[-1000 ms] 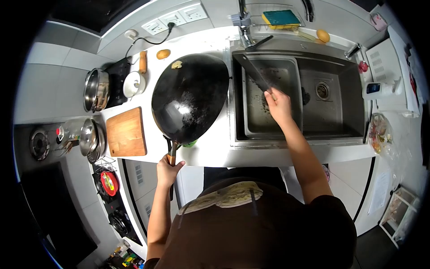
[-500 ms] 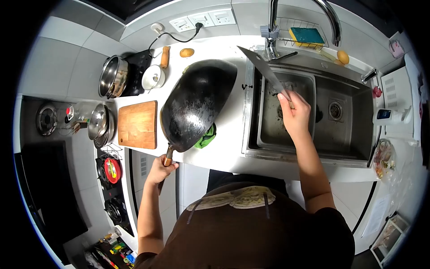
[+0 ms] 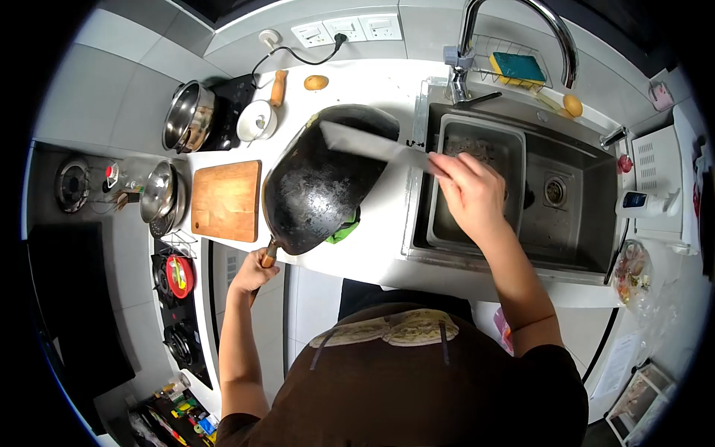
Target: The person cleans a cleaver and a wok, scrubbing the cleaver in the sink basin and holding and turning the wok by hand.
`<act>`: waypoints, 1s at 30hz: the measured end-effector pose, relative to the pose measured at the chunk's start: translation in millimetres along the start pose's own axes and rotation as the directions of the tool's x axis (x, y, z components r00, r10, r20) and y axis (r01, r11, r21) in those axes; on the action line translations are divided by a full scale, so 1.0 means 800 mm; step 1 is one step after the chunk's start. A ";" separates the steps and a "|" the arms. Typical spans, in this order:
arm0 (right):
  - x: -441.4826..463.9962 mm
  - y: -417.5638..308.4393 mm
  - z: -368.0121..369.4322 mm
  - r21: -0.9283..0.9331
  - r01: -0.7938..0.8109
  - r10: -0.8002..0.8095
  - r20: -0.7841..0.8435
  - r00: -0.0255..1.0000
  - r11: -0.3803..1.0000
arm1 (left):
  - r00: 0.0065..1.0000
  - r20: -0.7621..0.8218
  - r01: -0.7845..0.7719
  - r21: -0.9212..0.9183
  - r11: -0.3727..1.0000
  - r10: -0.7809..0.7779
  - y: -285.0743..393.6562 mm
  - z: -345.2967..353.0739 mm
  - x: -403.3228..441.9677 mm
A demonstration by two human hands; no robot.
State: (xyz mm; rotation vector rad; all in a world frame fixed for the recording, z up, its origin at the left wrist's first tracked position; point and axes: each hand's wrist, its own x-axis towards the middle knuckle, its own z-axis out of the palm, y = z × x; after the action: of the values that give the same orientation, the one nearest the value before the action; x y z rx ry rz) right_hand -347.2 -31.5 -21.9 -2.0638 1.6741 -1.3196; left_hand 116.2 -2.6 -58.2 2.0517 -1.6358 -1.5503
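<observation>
My left hand (image 3: 255, 273) is closed around the wooden handle of a large black wok (image 3: 309, 201), which is tipped over on the white counter. Part of a bright green cloth (image 3: 345, 229) shows beneath the wok's right side. Above the sink's left edge, my right hand (image 3: 474, 192) grips a broad-bladed kitchen knife (image 3: 372, 147). The blade, slightly blurred, points left and crosses over the wok's upper right part; whether it touches the wok I cannot tell. My fingers hide the knife's handle.
A wooden cutting board (image 3: 227, 201) lies left of the wok. Behind are a white bowl (image 3: 255, 121), a wooden-handled tool (image 3: 278, 88) and a potato (image 3: 316, 82). To the right, a steel basin (image 3: 477, 237) sits inside the sink (image 3: 592, 223), under a curved faucet (image 3: 570, 45).
The knife has swung left from above the sink to over the wok, its blade now nearly level. My right hand has turned with it. The wok and left hand have shifted slightly in view.
</observation>
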 end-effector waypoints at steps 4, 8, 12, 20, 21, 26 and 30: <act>0.003 -0.015 0.003 -0.165 0.262 -0.260 0.036 0.965 0.951 | 1.000 -0.004 0.019 -0.003 1.000 -0.019 0.009 0.001 -0.003; 0.002 -0.025 0.004 -0.205 0.430 -0.411 0.129 0.902 0.879 | 1.000 0.001 0.016 0.000 1.000 -0.016 0.004 -0.004 0.000; 0.005 -0.022 0.005 -0.199 0.440 -0.409 0.179 0.895 0.875 | 0.999 0.028 -0.020 0.062 0.998 0.019 0.003 -0.011 0.003; 0.004 -0.030 0.012 -0.176 0.414 -0.395 0.132 0.909 0.893 | 1.000 0.025 -0.014 0.084 0.996 0.011 0.008 -0.011 -0.001; 0.004 -0.031 0.012 -0.183 0.418 -0.402 0.123 0.908 0.890 | 1.000 0.024 -0.013 0.082 0.997 0.011 0.010 -0.010 -0.002; 0.014 0.003 0.020 -0.194 0.301 -0.289 0.087 0.953 0.934 | 0.999 0.052 -0.020 0.064 0.998 0.016 0.008 -0.012 0.000; 0.010 0.003 0.017 -0.209 0.260 -0.247 0.087 0.965 0.943 | 0.999 0.028 0.017 0.030 0.999 -0.018 0.025 -0.007 -0.005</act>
State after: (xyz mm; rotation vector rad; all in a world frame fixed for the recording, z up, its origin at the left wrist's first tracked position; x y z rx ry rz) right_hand -339.2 -44.1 -27.0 -2.4922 1.6358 -1.1703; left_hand 107.1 -10.4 -41.1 2.0735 -1.6649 -1.5774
